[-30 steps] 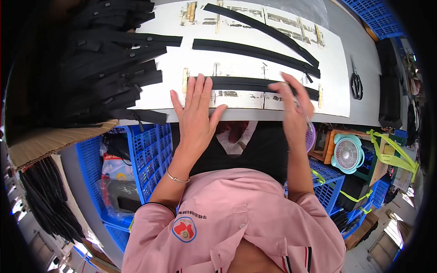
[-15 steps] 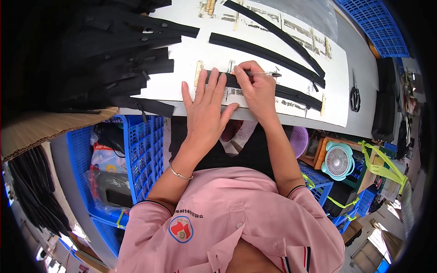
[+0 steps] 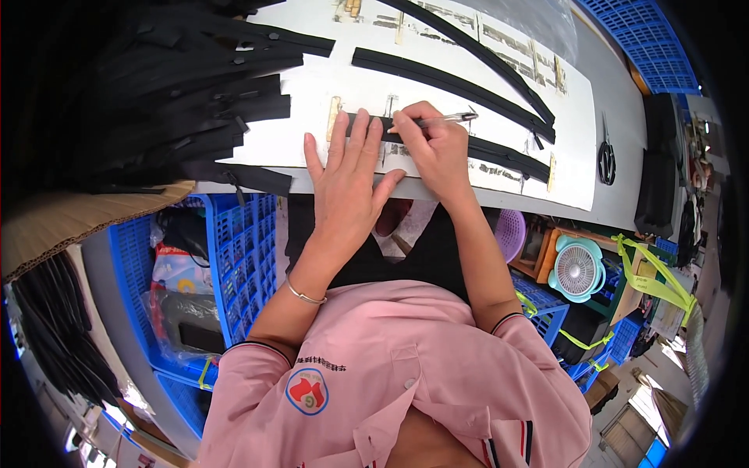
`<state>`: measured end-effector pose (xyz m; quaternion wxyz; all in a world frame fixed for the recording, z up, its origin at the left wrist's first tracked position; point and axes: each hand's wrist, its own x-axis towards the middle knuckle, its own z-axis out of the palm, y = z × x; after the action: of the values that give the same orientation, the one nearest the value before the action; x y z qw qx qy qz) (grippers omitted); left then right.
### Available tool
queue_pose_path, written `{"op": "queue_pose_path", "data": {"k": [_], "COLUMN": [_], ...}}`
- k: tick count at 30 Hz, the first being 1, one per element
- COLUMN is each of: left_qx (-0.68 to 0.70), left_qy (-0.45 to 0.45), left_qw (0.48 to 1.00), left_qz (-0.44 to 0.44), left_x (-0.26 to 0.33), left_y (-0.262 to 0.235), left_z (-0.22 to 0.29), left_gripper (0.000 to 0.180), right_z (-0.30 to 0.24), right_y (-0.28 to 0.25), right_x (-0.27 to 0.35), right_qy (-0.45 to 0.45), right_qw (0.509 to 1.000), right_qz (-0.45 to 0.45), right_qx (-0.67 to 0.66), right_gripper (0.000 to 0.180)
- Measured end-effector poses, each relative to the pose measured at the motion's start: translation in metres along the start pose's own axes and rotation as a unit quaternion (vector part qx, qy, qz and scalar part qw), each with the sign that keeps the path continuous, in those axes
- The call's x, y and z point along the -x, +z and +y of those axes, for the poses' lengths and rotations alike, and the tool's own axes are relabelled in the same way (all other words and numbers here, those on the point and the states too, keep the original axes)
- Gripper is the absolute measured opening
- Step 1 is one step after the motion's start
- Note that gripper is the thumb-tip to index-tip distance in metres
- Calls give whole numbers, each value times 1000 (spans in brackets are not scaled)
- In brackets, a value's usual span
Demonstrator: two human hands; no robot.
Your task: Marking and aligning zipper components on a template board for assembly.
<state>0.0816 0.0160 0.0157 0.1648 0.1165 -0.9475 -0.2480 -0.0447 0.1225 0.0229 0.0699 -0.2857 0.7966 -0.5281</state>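
Observation:
My left hand [image 3: 346, 183] lies flat with its fingers spread, pressing a black zipper strip [image 3: 511, 159] against the white board [image 3: 576, 168]. Close beside those fingertips, my right hand [image 3: 438, 154] is closed round a clear-barrelled pen [image 3: 460, 118]. Its tip is hidden by the fingers, at the strip. The strip runs rightward under both hands, between pale tape marks. Behind it lies a second black zipper [image 3: 445, 83], with a small pull at its right end. A third zipper [image 3: 484, 51] slants down to meet that end.
Many black zippers [image 3: 257, 107] are heaped on the left of the table. Black scissors [image 3: 606, 160] lie to the right. Below the table edge are a blue crate [image 3: 248, 265], a cardboard sheet [image 3: 94, 226], a purple basket [image 3: 510, 234] and a turquoise fan [image 3: 577, 269].
The pen's rear end has tipped slightly upward in my right hand. The whole view has shifted a little; my left hand stays pressed on the strip.

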Motion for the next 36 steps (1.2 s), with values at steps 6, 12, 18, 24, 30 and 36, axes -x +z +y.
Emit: {"op": "queue_pose_path", "data": {"k": [6,12,18,24,30,36], "left_qx": [-7,-11,-19,-18,-31,103], "left_qy": [0,-1,-1,6,-4,81], "left_qw": [1000,1000,1000,1000,999,991], "left_qz": [-8,-16,-18,-23,-36,39], "left_x": [-2,-3,1,-1,-5,-29], "left_y": [0,1,4,3,2,30], "left_z": [1,2,-1,-1,9,45], "left_gripper": [70,69,73,73,73,53], "right_z": [-1,5,-3,30,31,30], "right_y": [-4,-7,-47,-82,-81,-79], "right_x": [1,1,16,20,18,18], "right_qy": [-34,-81,27,54,30,25], "right_qw": [997,994,985,987,989,988], "right_qz": [-50,-55,128,144,129,136], "right_qx": [40,45,-115,34,68,62], "right_gripper": [17,19,13,15,17,16]}}
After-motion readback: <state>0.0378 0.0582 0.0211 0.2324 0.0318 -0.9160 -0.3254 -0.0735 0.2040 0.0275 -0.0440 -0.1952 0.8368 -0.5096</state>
